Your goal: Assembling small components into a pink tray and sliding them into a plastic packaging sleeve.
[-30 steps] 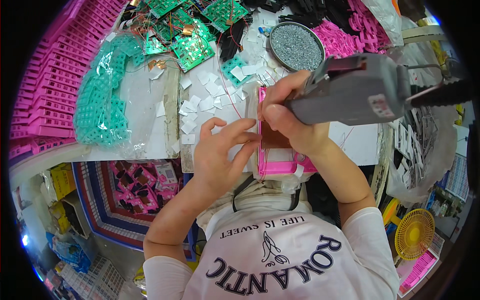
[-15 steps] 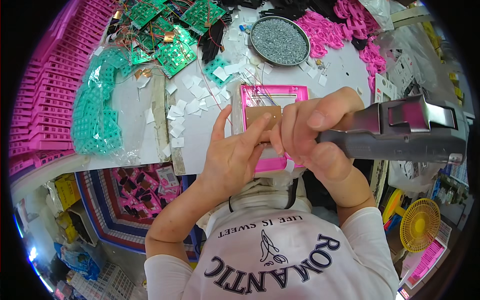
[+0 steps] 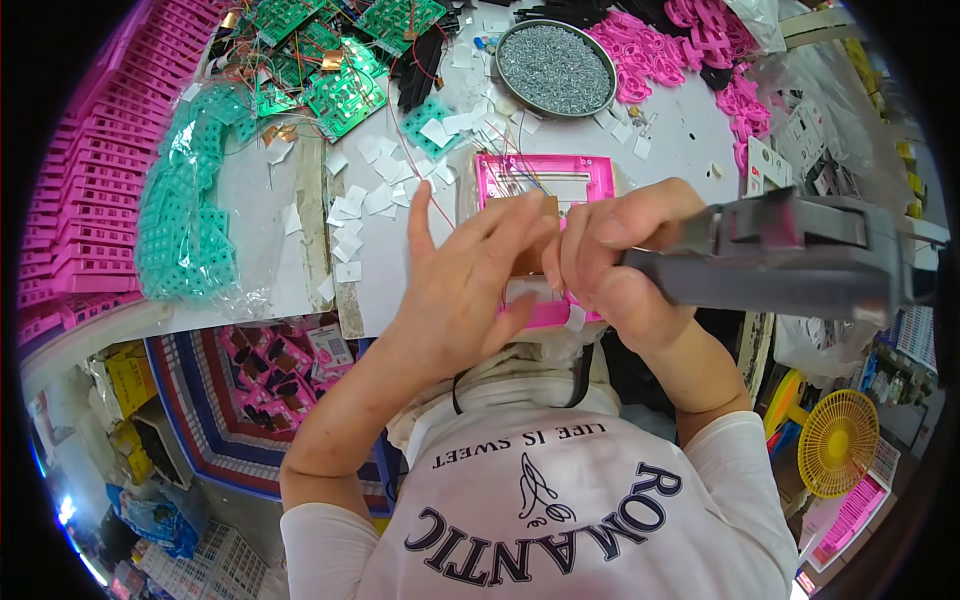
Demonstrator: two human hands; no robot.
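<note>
Gripping a dark grey handheld tool (image 3: 775, 262), my right hand (image 3: 632, 262) is closed round its narrower end, with the fingers curled in and the thumb folded along the near side. The bulk of the tool stretches off to my right, a little blurred. Its tip is hidden behind my fingers, so I cannot tell what it touches. My right fingertips are over the right part of the pink casing (image 3: 540, 162), but whether they rest on it I cannot say.

My left hand (image 3: 462, 275) is open, back upward, closed on nothing that I can see. Its outermost finger stands apart, pointing away from me, while the others slant across the brown board (image 3: 535, 262) toward my right hand, nearly meeting it. My thumb hangs lower, over the near part of the casing, with a clear gap between it and the fingers. I cannot tell if those fingertips press on the board.

The casing lies right in front of me at the near edge of the white worktop (image 3: 690, 195), the board inside it, and thin coloured wires (image 3: 517, 160) cross its far side. White paper slips (image 3: 380, 198) are scattered just to its left.
</note>
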